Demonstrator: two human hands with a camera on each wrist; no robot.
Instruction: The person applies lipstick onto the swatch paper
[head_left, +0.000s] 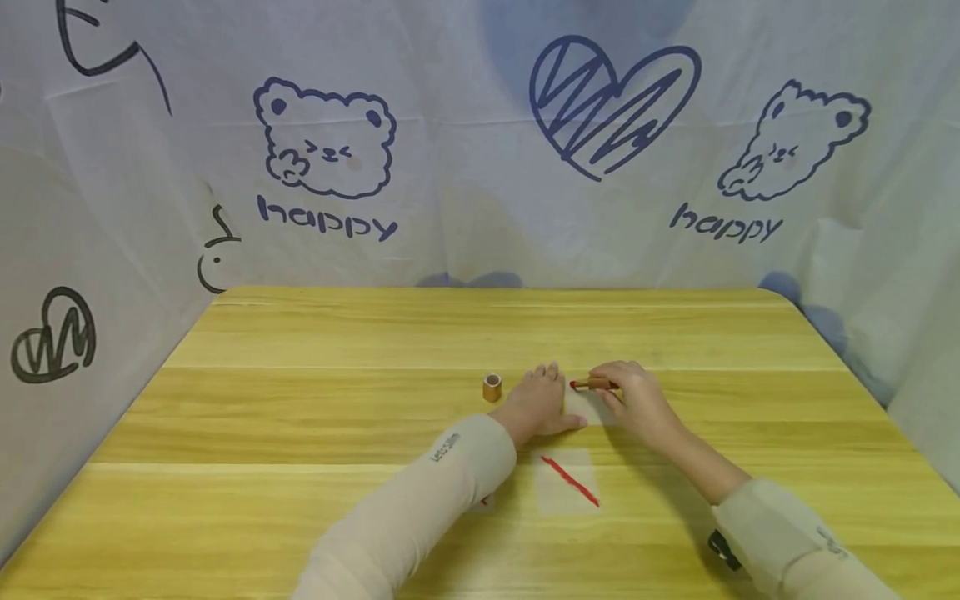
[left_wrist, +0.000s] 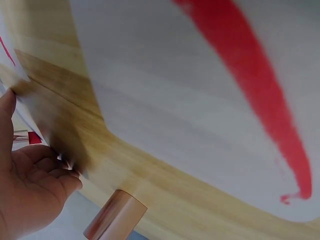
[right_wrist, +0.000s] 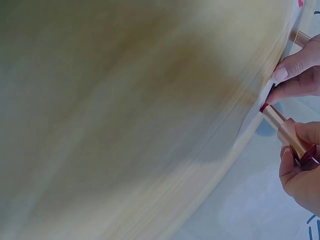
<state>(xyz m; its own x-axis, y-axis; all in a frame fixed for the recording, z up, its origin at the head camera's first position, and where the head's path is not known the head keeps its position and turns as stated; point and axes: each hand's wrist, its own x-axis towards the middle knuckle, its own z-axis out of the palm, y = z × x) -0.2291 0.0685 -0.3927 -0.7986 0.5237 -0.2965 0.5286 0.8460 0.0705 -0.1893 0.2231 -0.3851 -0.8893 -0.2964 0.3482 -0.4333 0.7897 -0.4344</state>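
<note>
My right hand [head_left: 637, 404] pinches a lipstick [head_left: 602, 383] by its copper-coloured tube, the red tip pointing left. In the right wrist view, that red tip is right at the edge of a small white paper [head_left: 596, 408]. My left hand [head_left: 542, 402] rests palm down on the left side of this paper, its fingers extended. The lipstick's cap [head_left: 492, 387] stands upright on the table, left of my left hand, open end up. Nearer me lies another white sheet [head_left: 551, 496] with a slanting red streak [head_left: 572, 482].
A third sheet [left_wrist: 160, 90] with a thick red streak lies under my left forearm, mostly hidden in the head view. A small black object [head_left: 723, 550] lies beside my right sleeve on the wooden table [head_left: 262, 400]. White cloth [head_left: 465, 167] with drawings hangs behind.
</note>
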